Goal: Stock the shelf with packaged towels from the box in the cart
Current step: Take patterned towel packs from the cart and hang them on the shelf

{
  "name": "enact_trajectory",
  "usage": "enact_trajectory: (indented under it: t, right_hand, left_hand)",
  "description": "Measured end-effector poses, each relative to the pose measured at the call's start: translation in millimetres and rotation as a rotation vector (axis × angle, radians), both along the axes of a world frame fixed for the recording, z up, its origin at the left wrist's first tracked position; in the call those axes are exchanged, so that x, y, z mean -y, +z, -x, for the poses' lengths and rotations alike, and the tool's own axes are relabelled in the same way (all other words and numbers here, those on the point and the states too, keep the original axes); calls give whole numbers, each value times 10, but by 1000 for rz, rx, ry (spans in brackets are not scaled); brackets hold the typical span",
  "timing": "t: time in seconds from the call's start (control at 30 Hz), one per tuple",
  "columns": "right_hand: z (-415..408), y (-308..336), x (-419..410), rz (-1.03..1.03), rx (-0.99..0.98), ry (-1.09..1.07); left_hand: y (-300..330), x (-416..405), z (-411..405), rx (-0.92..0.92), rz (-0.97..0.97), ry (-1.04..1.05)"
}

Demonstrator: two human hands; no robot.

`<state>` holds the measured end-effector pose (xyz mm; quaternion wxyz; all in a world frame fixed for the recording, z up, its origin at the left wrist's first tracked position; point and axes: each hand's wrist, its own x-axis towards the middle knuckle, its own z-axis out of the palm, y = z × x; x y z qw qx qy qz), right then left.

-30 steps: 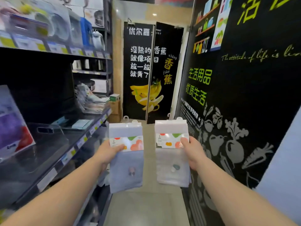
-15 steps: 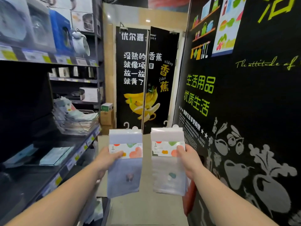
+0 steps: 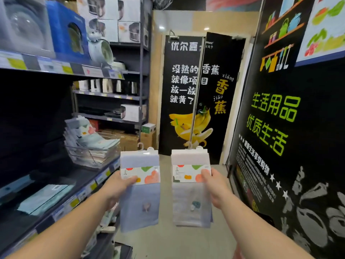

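My left hand point(image 3: 116, 187) grips a packaged blue towel point(image 3: 140, 202) by its left edge, thumb on the printed paper band. My right hand point(image 3: 214, 186) holds a packaged white towel point(image 3: 188, 200) by its right edge in the same way. Both packs hang upright side by side in front of me, each with a plastic hook on top. To the left runs the dark shelf point(image 3: 61, 186), where a wire basket point(image 3: 93, 156) holds a stack of similar packaged towels. A flat pale blue pack point(image 3: 46, 199) lies on the shelf nearer me. The cart and box are out of view.
Boxed appliances point(image 3: 67, 32) fill the upper left shelves, with kettles point(image 3: 112, 86) on a rack further back. A black wall with green lettering point(image 3: 280, 128) closes the right side. Ahead, the narrow aisle floor point(image 3: 168, 238) leads to a banana poster point(image 3: 194, 101). Cardboard boxes point(image 3: 130, 141) stand at the aisle's end.
I have walked forward along the aisle, so the towel basket and shelf are nearer on my left. Both hands keep the same grip on their packs.
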<state>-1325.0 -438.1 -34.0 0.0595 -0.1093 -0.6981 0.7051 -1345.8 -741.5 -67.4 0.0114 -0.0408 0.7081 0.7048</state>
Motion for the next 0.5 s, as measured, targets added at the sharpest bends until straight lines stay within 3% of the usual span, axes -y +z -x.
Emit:
enact_trajectory:
  t: [0.27,0.5]
  right_hand:
    - [1160,264,-424,-32,-4,139]
    - [1839,274,79,-13,-4,342]
  left_hand:
    - [65,-511,667,-49,-15,186]
    - [166,-174,728,-53,-3,357]
